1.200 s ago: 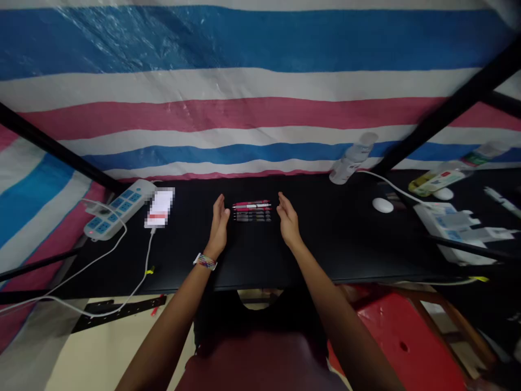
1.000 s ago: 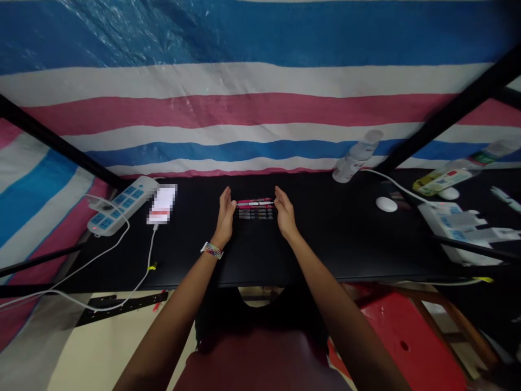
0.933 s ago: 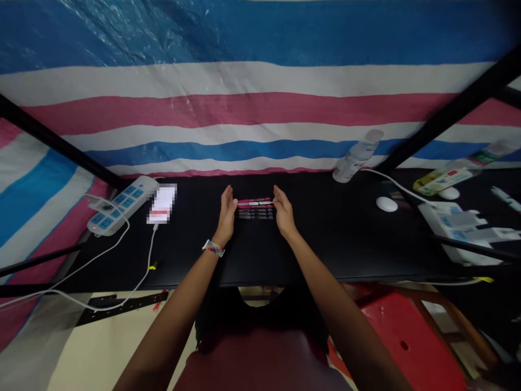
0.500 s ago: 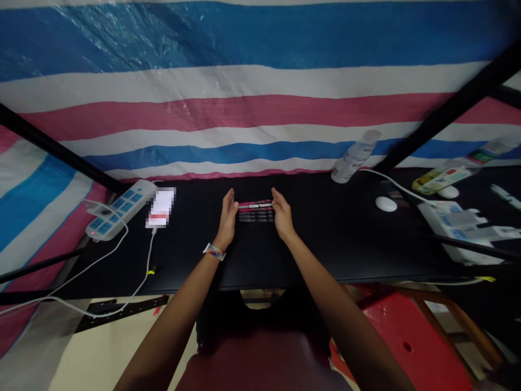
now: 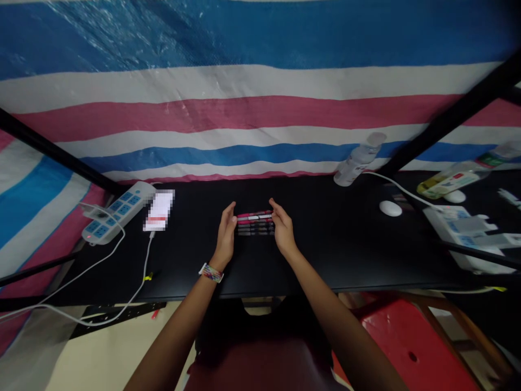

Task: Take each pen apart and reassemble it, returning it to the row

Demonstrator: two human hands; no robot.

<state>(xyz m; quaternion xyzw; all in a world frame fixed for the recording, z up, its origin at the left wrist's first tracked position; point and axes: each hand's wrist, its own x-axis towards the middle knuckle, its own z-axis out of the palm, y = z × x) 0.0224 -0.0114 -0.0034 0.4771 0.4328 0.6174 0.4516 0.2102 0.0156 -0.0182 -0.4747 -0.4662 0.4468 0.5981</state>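
Black covers the table [image 5: 337, 244], and near the middle of it a small row of pens lies sideways to the person sitting here: red pens [image 5: 254, 218] on the far side, one with a white middle, and dark pens [image 5: 255, 229] on the near side, all packed close and parallel. The left hand [image 5: 226, 234] stands on edge at one end of the row, its fingers stretched out and its thumb up against the tips of the red ones. The right hand [image 5: 284, 231] faces it from the other end, fingers extended and slightly bent, close against the pens there. Neither hand is clenched; from here I can't tell how hard either one presses. A colourful band [image 5: 211, 272] circles the left wrist. Off to the left, a phone [image 5: 159, 210] with a white cable [image 5: 148, 252] plugged in lies next to a power strip [image 5: 118, 212]. Over on the right there's a clear bottle [image 5: 358, 161] by the striped sheet [image 5: 260, 81], with a white mouse [image 5: 391, 208] nearer to us, well apart from the pens.
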